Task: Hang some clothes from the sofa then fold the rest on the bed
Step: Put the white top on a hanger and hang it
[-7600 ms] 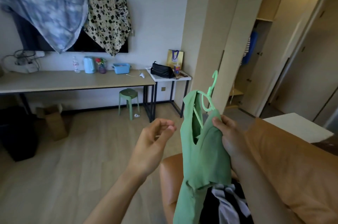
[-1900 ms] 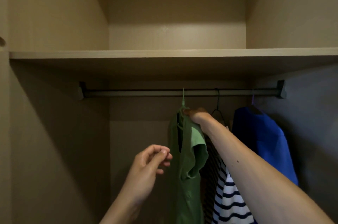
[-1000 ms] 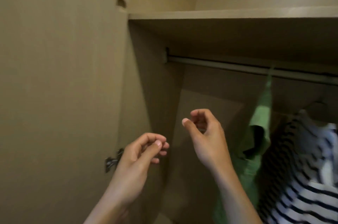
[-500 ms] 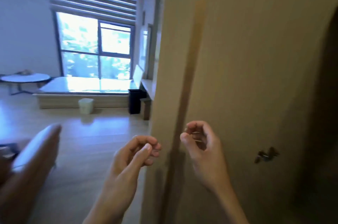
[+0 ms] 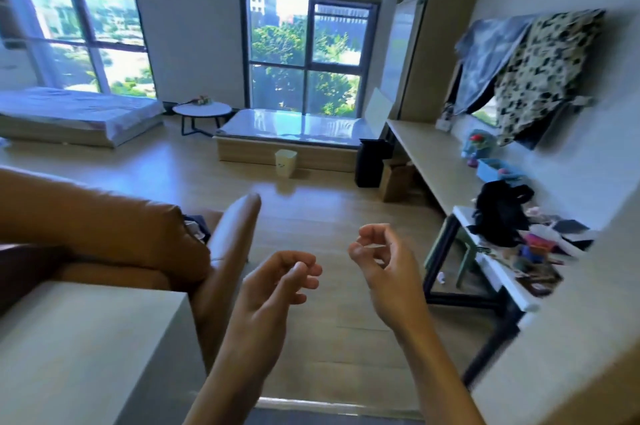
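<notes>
Sunlit windows [image 5: 304,53] back the room as my left hand [image 5: 277,289] and right hand [image 5: 381,261] hang loosely curled, holding nothing, beside the tan sofa [image 5: 104,216], where crumpled dark-and-white clothes [image 5: 198,227] lie on it.

Looking like a home: a studio flat, sleeping and living space sharing one room. Low bed [image 5: 79,112] lying under big windows [image 5: 277,43], round side table [image 5: 202,110] standing beside it, brown leather sofa [image 5: 104,227] sitting up front. Garments [image 5: 540,67] hanging on the right wall, long desk [image 5: 429,154] carrying personal clutter, small bin [image 5: 286,163] sitting on the wood floor [image 5: 311,216].
</notes>
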{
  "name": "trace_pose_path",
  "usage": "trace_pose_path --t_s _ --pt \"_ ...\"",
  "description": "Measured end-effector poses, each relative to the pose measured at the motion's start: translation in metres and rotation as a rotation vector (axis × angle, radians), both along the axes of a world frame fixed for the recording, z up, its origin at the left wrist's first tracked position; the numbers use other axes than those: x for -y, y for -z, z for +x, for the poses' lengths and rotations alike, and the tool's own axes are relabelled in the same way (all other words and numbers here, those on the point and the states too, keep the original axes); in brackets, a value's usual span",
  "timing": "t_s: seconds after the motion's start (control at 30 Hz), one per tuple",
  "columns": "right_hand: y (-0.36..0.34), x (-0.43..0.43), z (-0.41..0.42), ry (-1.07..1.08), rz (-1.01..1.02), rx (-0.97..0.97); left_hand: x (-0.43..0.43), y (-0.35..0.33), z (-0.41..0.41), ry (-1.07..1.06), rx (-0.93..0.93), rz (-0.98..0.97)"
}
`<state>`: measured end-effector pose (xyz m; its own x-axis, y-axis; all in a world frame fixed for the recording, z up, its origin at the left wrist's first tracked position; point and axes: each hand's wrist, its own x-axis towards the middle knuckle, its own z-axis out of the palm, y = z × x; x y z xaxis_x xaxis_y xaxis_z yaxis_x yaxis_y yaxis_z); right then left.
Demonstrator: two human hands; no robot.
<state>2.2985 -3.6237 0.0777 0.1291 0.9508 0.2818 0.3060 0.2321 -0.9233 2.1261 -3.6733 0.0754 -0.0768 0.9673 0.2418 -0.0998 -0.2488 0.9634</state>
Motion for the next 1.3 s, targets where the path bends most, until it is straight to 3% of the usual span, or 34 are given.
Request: trace_pose_path --t_s 0.47,0.8,1.1,1.3 --pt "0.102 -0.267 -0.063 -0.030 -0.151 -0.026 -0.230 0.082 -0.045 -0.120 -0.094 -0.140" --pt "0.112 -0.479 -0.076 -0.103 -0.211 -0.075 -0.436 0.091 -0.063 -0.235 -0.073 -0.210" --pt "0.138 -0.698 -0.123 -0.124 -0.236 -0.056 -0.671 0.113 -0.090 -0.191 -0.050 -0.228" --pt "0.121 -0.857 -0.149 -0.090 -0.215 -0.063 -0.839 0.091 -0.127 -0.159 -0.035 -0.229"
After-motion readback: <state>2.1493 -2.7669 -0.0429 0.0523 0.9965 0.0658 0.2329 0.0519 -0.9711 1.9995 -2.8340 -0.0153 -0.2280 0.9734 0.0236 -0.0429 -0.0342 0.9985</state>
